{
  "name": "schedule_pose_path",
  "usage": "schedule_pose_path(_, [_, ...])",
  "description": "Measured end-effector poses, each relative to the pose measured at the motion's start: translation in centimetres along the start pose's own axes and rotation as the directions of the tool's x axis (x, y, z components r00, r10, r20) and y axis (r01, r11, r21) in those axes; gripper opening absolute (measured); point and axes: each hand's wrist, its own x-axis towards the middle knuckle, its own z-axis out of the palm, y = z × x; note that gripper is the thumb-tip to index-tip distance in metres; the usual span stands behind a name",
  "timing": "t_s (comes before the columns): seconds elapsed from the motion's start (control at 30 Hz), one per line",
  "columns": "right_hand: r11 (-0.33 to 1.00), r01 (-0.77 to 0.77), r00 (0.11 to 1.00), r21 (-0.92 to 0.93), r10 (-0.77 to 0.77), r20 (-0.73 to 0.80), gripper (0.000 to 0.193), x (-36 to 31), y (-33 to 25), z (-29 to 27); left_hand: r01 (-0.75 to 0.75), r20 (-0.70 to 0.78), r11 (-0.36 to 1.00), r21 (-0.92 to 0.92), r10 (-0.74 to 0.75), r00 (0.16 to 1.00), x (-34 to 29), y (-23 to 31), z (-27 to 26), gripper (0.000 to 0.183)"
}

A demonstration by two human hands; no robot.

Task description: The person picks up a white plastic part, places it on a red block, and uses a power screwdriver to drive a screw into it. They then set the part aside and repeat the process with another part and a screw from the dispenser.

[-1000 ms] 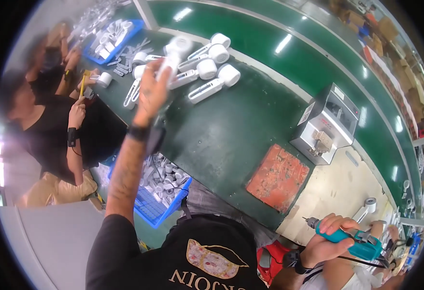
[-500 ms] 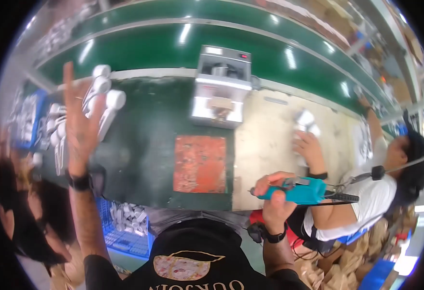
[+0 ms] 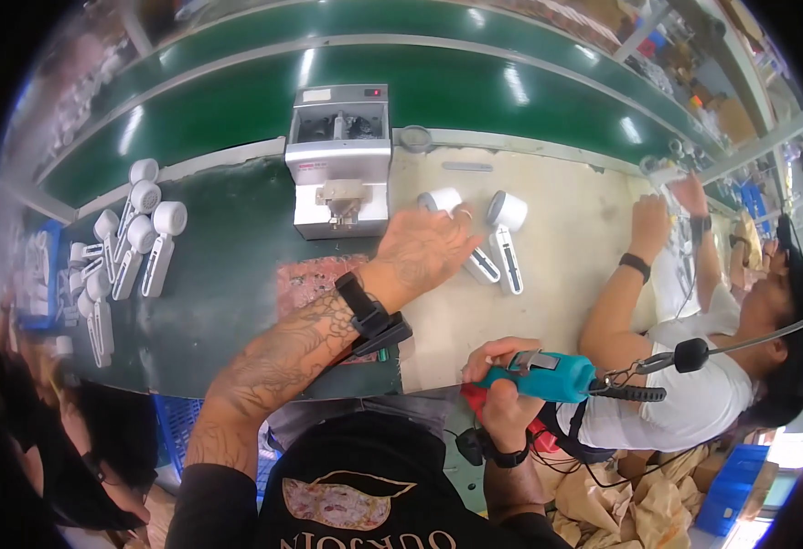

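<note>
My left hand (image 3: 427,254) reaches across to the right, its fingers closed around the neck of a white part with a round head and slotted handle (image 3: 483,266). The fingertips are partly hidden. A second such white part (image 3: 508,245) lies just right of it on the cream board. My right hand (image 3: 504,403) grips a teal electric screwdriver (image 3: 557,377) near the front edge, its black cord running to the right. Below my left wrist is a worn red mat (image 3: 312,277), partly covered by the arm.
A silver screw feeder (image 3: 341,169) stands at the back middle. Several white round-headed parts (image 3: 156,252) lie at the left, beside a blue crate (image 3: 47,274). A co-worker (image 3: 667,384) sits at the right, arms over the bench. A flat metal strip (image 3: 467,166) lies behind.
My left hand has swung from the far left, spread, to a white part on the cream board. The co-worker's hand has withdrawn from there. My right hand still holds the screwdriver.
</note>
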Motion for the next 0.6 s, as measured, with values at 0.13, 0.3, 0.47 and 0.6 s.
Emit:
schedule_pose_path(0.13, [0.998, -0.031, 0.998, 0.049, 0.029, 0.047, 0.066, 0.4, -0.1, 0.3, 0.127, 0.164, 0.987, -0.098, -0.109, 0.98, -0.3, 1.1, 1.5, 0.05])
schedule_pose_path(0.3, [0.999, -0.026, 0.998, 0.02, 0.025, 0.053, 0.066, 1.1, 0.4, 0.9, 0.06, 0.106, 0.983, -0.175, -0.041, 0.994, -1.9, 0.7, -0.8, 0.043])
schedule_pose_path(0.47, [0.998, -0.062, 0.995, -0.013, 0.062, 0.08, 0.066, 2.6, 1.8, 1.3, -0.084, 0.0, 0.907, -0.413, 0.092, 0.996, -5.8, 0.0, -5.9, 0.045])
schedule_pose_path(0.6, [0.999, -0.021, 0.985, -0.042, 0.028, 0.168, 0.028, 3.8, 3.7, 2.1, 0.024, 0.148, 0.895, -0.446, 0.047, 0.988, -9.0, -1.7, -8.7, 0.05])
